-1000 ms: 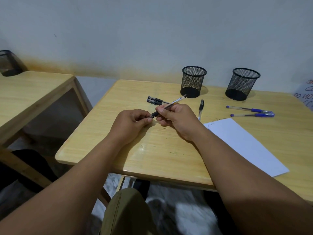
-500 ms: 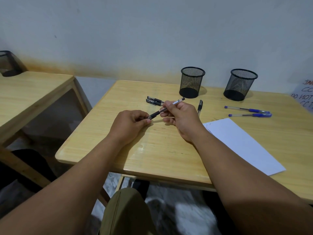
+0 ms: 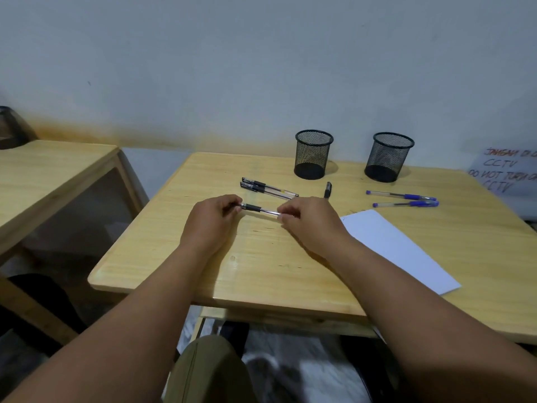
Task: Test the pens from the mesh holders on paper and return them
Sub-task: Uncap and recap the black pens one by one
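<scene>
Mid-frame, black pen (image 3: 259,209) pinched level between left hand (image 3: 213,221) at its cap end and right hand (image 3: 312,223) at the clear barrel, just above the table (image 3: 261,271). Probably uncapping for a test, both mesh holders (image 3: 313,154) empty at upper right. Next: cap off, then tip across to the paper (image 3: 398,251) at right.

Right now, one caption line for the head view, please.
Both hands, left and right, hold a black pen by its ends above the table, mesh holders empty behind.
</scene>
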